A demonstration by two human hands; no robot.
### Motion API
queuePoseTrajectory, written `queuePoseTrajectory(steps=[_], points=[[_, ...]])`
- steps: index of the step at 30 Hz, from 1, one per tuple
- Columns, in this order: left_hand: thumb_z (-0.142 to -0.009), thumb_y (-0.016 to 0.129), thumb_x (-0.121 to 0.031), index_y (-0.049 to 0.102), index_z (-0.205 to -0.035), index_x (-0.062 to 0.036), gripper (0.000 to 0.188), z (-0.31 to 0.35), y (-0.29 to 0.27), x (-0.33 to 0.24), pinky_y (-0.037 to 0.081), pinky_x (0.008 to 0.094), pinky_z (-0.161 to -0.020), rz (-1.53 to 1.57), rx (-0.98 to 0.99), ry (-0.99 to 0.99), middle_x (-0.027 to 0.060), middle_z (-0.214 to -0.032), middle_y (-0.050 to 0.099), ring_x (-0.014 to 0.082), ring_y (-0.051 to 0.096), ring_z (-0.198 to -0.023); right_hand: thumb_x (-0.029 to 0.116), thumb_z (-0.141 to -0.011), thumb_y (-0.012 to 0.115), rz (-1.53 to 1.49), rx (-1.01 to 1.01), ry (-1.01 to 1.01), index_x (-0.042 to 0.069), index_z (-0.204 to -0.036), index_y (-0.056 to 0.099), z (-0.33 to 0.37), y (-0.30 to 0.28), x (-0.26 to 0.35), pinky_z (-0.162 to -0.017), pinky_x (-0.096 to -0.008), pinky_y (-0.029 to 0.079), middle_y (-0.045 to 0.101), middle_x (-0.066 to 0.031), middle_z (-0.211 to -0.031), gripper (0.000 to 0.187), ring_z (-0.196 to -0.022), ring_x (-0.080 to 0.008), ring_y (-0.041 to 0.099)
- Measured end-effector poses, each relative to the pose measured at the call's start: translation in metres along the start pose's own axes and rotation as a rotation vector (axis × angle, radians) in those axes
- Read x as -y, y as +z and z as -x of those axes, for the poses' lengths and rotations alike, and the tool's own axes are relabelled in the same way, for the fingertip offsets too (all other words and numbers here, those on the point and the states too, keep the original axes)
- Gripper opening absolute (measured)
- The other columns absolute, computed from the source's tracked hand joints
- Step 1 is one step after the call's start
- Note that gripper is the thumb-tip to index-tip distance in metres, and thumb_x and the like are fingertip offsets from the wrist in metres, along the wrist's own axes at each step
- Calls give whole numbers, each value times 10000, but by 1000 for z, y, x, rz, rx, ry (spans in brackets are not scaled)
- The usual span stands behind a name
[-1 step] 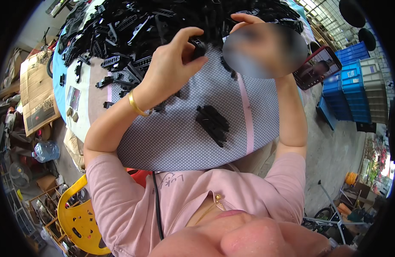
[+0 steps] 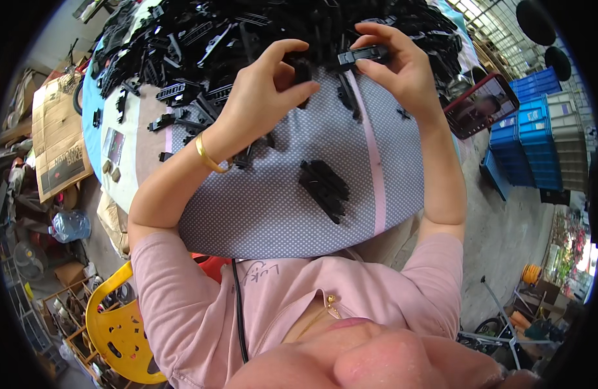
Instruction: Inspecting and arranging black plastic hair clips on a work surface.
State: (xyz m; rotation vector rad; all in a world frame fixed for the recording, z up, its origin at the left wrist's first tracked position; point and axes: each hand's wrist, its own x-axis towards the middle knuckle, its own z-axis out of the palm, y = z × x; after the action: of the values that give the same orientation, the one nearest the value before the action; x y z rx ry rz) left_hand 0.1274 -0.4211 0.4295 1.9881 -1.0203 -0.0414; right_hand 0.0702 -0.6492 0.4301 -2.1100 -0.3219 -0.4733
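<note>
1. Left hand (image 2: 255,94): fingers curled, thumb set apart from the forefinger; a dark part (image 2: 302,72) shows in the gap between them, too blurred to tell whether it is pinched; gold bracelet (image 2: 210,155) at the wrist
2. Right hand (image 2: 409,72): thumb and fingers pinching a short black part (image 2: 362,57), held lengthwise across the view, above the near edge of the heap
3. Heap of black parts (image 2: 201,39): many long slotted pieces, jumbled over the far side of the table; stray pieces spread toward the left
4. Narrow black piece (image 2: 346,96): lying on the cloth, beside the pink stripe, between the hands
5. Small group of black pieces (image 2: 325,191): side by side on the cloth, slanting, nearer the person, well apart from the heap
6. Patterned cloth (image 2: 260,220): grey, dotted, covering the near table
7. Phone (image 2: 481,107): tilted, screen lit, just beyond the right wrist; blue crates (image 2: 539,133) farther right
8. Yellow chair (image 2: 120,337): lower left, beside the person
</note>
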Motion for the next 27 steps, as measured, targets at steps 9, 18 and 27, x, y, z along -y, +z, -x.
queuePoseTrajectory(steps=[9,18,27], points=[[-882,598,-164,504,-1175,46,372,-8,3,13,575,271,-737,1051,-10,-508,126,-920,617,183,659,-814,7,-741,718,-115,-1,-148,-12,-1068,615,9,28,19,-821,-258,494,648,-84,-1004,343,-912,-154,619],[-860,632,-177,507,-1188,49,418,-2,4,5,540,264,-814,1118,24,-374,119,-986,621,166,639,-876,6,-712,731,117,-212,-262,4,-1031,630,10,49,18,-785,-272,506,652,-95,-980,334,-891,-186,632],[-835,647,-78,560,-1163,15,352,-1,-2,4,514,222,-805,601,16,-128,73,-996,642,109,619,-891,144,-679,780,170,-210,-206,30,-1094,603,9,43,29,-775,-290,495,652,-74,-962,465,-905,-200,616]])
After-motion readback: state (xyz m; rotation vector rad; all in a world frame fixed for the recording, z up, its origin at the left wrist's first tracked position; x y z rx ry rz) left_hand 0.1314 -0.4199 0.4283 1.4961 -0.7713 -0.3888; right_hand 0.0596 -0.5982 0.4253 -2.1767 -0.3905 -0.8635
